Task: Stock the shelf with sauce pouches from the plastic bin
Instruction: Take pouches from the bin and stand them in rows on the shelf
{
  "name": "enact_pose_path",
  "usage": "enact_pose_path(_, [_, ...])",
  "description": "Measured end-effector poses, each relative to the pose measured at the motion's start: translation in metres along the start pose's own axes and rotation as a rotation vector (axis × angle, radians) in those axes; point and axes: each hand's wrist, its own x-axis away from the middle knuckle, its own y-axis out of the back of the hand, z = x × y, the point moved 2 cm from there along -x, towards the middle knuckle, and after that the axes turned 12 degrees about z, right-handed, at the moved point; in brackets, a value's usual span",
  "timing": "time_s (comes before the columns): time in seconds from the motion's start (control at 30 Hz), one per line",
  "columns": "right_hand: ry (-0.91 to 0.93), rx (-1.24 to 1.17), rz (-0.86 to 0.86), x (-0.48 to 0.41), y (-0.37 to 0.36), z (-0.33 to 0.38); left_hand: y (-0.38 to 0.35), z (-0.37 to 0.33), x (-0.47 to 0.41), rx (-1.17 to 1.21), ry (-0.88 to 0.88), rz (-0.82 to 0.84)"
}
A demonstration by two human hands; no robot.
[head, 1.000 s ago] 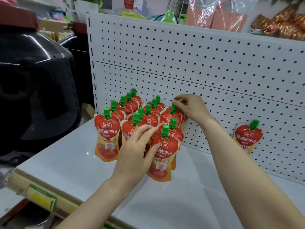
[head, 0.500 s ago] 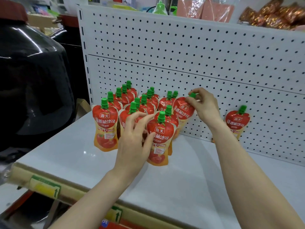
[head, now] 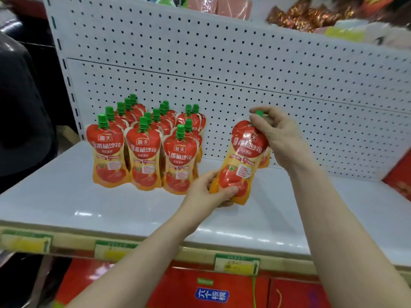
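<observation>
**Sauce pouch [head: 242, 161] held in both hands above the middle of the shelf**

Far left, beyond the left edge of the shelf [head: 55, 196]: a dark rounded object [head: 20, 107], glossy and partly cut off by the frame.

Left part of the shelf, toward the back edge: standing pouches [head: 144, 150], red and yellow with green screw caps. They stand upright in three close rows running front to back. The rearmost are near the white pegboard back panel [head: 222, 74].

Centre: the left hand [head: 206, 192] grips the lower end of the sauce pouch, with the thumb laid across the printed front and the fingers curled behind. The pouch is tilted, its base toward the front edge and its top leaning right and toward the back edge. Whether the base touches the shelf cannot be told.

Right of centre: the right hand [head: 278, 138] pinches the green cap [head: 258, 112] and neck of the same pouch, with the fingers curled round them. Directly behind the held pouch, a second pouch [head: 265, 160] shows only as a sliver close to the back panel.

Right edge: a red carton [head: 400, 174] sits on the shelf, cut off by the frame.

Front edge: price labels [head: 240, 265] in green and yellow, their print blurred.

Below the shelf: red boxes [head: 211, 292].

Above the back panel, upper right: wrapped packages [head: 300, 16] in gold and red, also blurred.
</observation>
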Motion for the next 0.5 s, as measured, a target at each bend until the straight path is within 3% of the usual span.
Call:
enact_pose_path(0.07, [-0.105,-0.017,0.083,0.009,-0.006,-0.009,-0.002,0.003,0.004,0.031,-0.01,-0.006])
enact_pose_path(0.2, [-0.206,0.182,0.253,0.016,-0.006,-0.022,0.002,0.011,0.011,0.062,0.051,0.041])
enact_pose_path(0.33, [-0.183,0.114,0.21,0.009,-0.005,-0.025,0.014,0.001,0.01,0.084,0.069,0.119])
enact_pose_path(0.43, [-0.202,0.007,0.154,0.01,-0.008,-0.027,0.014,-0.01,0.006,0.156,-0.039,0.016])
enact_pose_path(0.5, [-0.237,0.118,0.293,0.017,-0.015,-0.028,0.014,-0.02,0.001,0.201,-0.148,-0.096])
